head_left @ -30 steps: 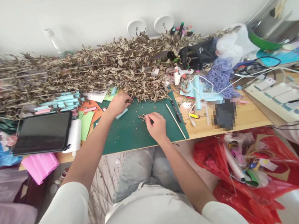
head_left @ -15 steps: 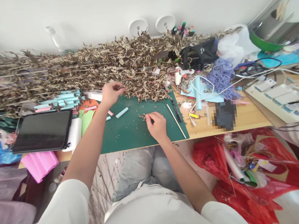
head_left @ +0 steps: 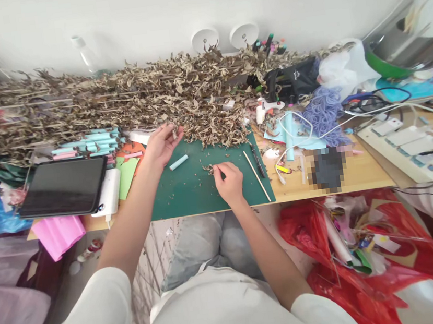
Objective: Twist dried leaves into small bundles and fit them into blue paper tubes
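My left hand (head_left: 164, 145) is at the front edge of the long pile of dried leafy stems (head_left: 192, 89), palm turned partly up. Its fingers are curled, with a bit of dried leaf (head_left: 175, 131) between thumb and fingertips. Over the green cutting mat (head_left: 189, 194), my right hand (head_left: 230, 182) pinches a small cluster of dried leaves (head_left: 208, 170). Leaf crumbs are scattered on the mat close by. Between the hands lies a light blue paper roll (head_left: 178, 162). A thin wooden stick (head_left: 256, 176) and a black pen (head_left: 258, 160) are right of my right hand.
On the left are a black tablet (head_left: 64, 187), a white power bank (head_left: 107, 192) and stacked blue paper rolls (head_left: 99, 142). To the right are a glue gun (head_left: 267, 108), purple yarn (head_left: 322, 116) and a power strip (head_left: 402, 149). A red bag (head_left: 307, 229) stands below the table edge.
My left hand moved from the mat's back edge leftward to the leaf pile, then turned its palm upward with a bit of leaf. My right hand has kept its pinch in place.
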`<state>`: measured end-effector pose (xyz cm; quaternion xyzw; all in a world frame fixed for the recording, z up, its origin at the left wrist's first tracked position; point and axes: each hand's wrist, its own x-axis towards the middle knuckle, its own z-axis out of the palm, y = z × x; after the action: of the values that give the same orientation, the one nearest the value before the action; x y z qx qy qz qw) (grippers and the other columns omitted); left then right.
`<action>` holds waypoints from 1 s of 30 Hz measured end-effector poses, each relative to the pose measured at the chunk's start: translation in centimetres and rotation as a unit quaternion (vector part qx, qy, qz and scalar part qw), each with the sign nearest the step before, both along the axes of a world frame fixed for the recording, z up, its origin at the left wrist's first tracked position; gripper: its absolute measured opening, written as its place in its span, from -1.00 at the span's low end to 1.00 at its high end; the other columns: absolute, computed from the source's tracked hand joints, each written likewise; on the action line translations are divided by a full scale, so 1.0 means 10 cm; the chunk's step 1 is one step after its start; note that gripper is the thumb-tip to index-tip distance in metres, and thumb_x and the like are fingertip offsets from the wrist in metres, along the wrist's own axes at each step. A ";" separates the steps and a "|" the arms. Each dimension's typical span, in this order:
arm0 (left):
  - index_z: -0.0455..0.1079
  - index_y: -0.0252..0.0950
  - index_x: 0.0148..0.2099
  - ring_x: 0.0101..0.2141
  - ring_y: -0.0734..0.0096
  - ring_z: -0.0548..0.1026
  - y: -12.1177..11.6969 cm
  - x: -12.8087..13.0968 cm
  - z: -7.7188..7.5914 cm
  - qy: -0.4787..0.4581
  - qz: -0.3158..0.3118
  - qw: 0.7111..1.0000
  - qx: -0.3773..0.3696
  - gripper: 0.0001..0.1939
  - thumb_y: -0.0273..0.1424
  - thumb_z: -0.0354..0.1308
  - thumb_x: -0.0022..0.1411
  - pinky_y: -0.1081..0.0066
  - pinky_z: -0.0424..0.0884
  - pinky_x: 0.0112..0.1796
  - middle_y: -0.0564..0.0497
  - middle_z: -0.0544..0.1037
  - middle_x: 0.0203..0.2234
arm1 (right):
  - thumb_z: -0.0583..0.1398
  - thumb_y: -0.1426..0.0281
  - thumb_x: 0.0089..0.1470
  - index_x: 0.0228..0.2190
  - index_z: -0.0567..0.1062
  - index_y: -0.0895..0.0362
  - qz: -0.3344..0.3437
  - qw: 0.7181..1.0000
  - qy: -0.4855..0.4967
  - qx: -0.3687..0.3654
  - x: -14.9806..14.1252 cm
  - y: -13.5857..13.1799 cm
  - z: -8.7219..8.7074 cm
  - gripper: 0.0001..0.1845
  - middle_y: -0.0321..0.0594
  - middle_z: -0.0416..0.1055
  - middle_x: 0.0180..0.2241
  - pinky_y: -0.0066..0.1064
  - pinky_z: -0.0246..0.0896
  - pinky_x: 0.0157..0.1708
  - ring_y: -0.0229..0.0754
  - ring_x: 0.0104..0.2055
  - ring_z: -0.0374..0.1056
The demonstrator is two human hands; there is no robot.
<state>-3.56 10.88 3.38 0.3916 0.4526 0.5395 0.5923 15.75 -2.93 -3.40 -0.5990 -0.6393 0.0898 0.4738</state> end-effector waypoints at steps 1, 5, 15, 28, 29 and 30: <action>0.38 -0.27 -0.27 -0.16 0.43 0.60 -0.09 0.04 -0.01 -0.026 -0.007 1.000 -0.011 -0.91 -0.44 0.25 0.21 0.32 0.52 0.01 0.05 0.56 -0.38 | 0.08 0.33 0.29 -0.34 0.57 0.12 -0.002 1.000 0.008 0.005 0.00 0.00 0.00 -0.71 -0.11 0.56 -0.33 -0.27 0.31 -0.16 -0.11 -0.24 0.45; 0.50 -0.31 -0.16 -0.32 0.55 0.58 -0.46 0.20 -0.04 -0.084 -0.058 0.990 -0.099 -0.86 -0.54 0.22 0.21 0.46 0.56 -0.12 0.04 0.58 -0.37 | 0.07 0.32 0.28 -0.04 0.49 0.10 -0.014 0.999 0.045 0.027 0.01 -0.01 0.01 -0.70 -0.03 0.51 -0.16 -0.18 0.37 -0.09 -0.10 -0.18 0.43; 0.61 -0.32 -0.09 -0.45 0.59 0.48 -0.83 0.38 -0.16 -0.002 -0.227 0.965 -0.131 -0.69 -0.50 0.39 0.06 0.53 0.44 -0.34 0.00 0.58 -0.43 | 0.06 0.33 0.31 0.13 0.38 0.04 0.031 0.997 0.045 0.053 0.02 -0.04 0.07 -0.61 -0.06 0.49 -0.15 -0.17 0.42 -0.07 -0.11 -0.15 0.43; 0.55 -0.30 -0.03 -0.46 0.56 0.37 -0.81 0.37 -0.20 0.072 -0.295 0.950 -0.073 -0.67 -0.48 0.30 0.12 0.53 0.29 -0.39 0.04 0.53 -0.40 | 0.09 0.35 0.30 -0.15 0.54 0.07 0.098 0.994 0.056 0.001 0.02 -0.01 0.05 -0.78 -0.16 0.53 -0.24 -0.30 0.42 -0.14 -0.18 -0.21 0.46; 0.55 -0.30 -0.04 -0.47 0.57 0.36 -0.82 0.37 -0.20 0.067 -0.299 0.948 -0.082 -0.69 -0.48 0.30 0.13 0.53 0.28 -0.41 0.04 0.52 -0.40 | 0.11 0.34 0.30 -0.17 0.54 0.07 0.100 0.993 0.062 -0.001 0.02 -0.02 0.05 -0.79 -0.16 0.53 -0.24 -0.31 0.43 -0.15 -0.19 -0.22 0.46; 0.55 -0.31 -0.06 -0.48 0.58 0.35 -0.84 0.37 -0.20 0.058 -0.303 0.947 -0.095 -0.71 -0.46 0.29 0.13 0.54 0.27 -0.42 0.03 0.51 -0.41 | 0.12 0.34 0.29 -0.17 0.54 0.07 0.101 0.993 0.067 -0.002 0.02 -0.02 0.06 -0.80 -0.16 0.53 -0.24 -0.32 0.43 -0.15 -0.20 -0.22 0.46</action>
<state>0.14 2.52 1.41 0.4828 0.3952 0.2661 0.7348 15.94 -3.11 -2.84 -0.5244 -0.6632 0.1786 0.5032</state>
